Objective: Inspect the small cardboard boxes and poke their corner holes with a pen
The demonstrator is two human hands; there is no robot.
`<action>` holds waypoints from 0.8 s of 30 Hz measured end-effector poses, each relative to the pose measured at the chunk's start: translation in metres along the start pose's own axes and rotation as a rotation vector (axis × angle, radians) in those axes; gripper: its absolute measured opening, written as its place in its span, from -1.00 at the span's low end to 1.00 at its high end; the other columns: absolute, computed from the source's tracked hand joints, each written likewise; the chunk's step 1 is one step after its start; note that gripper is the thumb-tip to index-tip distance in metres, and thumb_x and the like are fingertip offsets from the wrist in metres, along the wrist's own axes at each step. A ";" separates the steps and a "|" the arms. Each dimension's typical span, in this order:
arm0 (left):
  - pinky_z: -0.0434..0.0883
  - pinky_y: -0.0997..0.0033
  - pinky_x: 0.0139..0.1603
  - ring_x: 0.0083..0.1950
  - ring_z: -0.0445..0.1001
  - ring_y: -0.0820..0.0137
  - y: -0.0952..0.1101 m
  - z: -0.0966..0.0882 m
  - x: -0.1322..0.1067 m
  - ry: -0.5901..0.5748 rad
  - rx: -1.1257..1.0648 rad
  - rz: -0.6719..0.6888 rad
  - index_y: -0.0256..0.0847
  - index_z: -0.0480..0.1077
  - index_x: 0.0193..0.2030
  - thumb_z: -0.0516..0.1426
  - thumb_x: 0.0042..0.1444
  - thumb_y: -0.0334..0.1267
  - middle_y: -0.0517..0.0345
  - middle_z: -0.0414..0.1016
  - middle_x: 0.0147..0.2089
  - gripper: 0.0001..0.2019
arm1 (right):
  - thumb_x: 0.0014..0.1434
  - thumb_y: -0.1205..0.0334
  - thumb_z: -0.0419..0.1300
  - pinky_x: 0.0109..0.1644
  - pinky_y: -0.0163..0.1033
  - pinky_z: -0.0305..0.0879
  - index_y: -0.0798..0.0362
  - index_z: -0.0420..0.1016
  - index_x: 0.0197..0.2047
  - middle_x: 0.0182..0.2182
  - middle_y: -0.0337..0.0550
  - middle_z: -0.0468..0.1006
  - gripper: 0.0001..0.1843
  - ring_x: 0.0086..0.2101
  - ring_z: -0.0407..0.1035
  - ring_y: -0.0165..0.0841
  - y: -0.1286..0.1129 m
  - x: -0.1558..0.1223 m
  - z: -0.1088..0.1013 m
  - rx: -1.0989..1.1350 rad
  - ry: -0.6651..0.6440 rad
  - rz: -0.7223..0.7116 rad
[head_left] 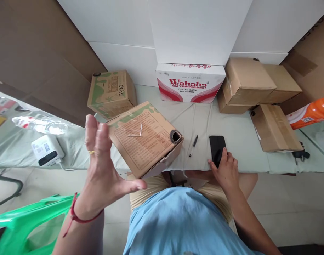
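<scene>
My left hand [100, 166] is raised with its fingers stretched and the thumb spread wide, holding nothing. Just right of it is a brown cardboard box [144, 140] with green print, a dark-rimmed hole at its right corner and pale strips on top. This box sits askew, and its near corner reaches over the table's front edge. My right hand [227, 170] rests at the table's front edge, with thumb and fingers around the lower end of a black smartphone [216, 145]. Between box and phone lies a black pen [194, 145].
Behind stand another green-printed carton [111, 92], a white and red Wahaha carton [191, 85] and several brown boxes [249, 78]. An orange-wrapped bottle [310, 113] lies right; a clear bottle [39, 124] and a white power bank [47, 150] lie left. A green stool [26, 219] stands lower left.
</scene>
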State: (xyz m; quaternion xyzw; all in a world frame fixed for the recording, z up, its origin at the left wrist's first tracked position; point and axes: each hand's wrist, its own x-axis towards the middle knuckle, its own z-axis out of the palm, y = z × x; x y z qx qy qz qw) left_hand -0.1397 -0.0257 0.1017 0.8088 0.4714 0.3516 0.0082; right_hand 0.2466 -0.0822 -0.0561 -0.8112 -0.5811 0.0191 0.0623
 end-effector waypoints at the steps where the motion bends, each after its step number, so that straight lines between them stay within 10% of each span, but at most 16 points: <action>1: 0.20 -0.46 0.72 0.82 -0.42 -0.18 0.009 0.002 0.001 0.003 0.023 -0.006 0.23 -0.24 0.78 0.07 0.25 0.60 0.31 -0.55 0.83 0.12 | 0.48 -0.16 0.13 0.24 0.28 0.40 0.32 0.12 0.61 0.34 0.52 0.41 -0.10 0.21 0.36 0.28 -0.002 0.003 0.000 -0.001 0.000 0.016; 8: -0.02 -0.64 0.72 0.78 -0.09 -0.30 0.053 0.023 -0.012 0.090 0.018 0.049 -0.01 0.19 0.69 0.41 0.32 -0.18 -0.14 0.36 0.61 -0.13 | 0.39 -0.21 0.24 0.18 0.24 0.40 0.51 0.17 0.55 0.22 0.60 0.46 0.03 0.13 0.38 0.30 0.007 0.015 -0.008 -0.044 -0.036 0.095; 16: 0.24 -0.47 0.67 0.79 -0.07 -0.22 0.037 0.040 0.010 -0.015 -0.114 0.392 -0.25 0.23 0.65 0.28 0.46 -0.18 -0.21 0.56 0.45 -0.29 | 0.23 -0.14 0.38 0.23 0.14 0.32 0.40 0.41 0.30 0.06 0.44 0.50 -0.16 0.15 0.42 0.25 0.024 0.038 -0.013 -0.039 -0.209 0.144; 24: 0.47 -0.44 0.52 0.62 0.35 -0.23 0.025 0.061 0.047 0.050 -0.051 0.380 -0.17 0.33 0.52 0.42 0.34 0.02 -0.25 0.59 0.41 -0.27 | 0.16 -0.13 0.38 0.08 0.01 0.46 0.26 0.33 0.31 0.12 0.25 0.42 -0.17 -0.03 0.56 0.04 0.032 0.032 -0.020 0.135 -0.217 0.183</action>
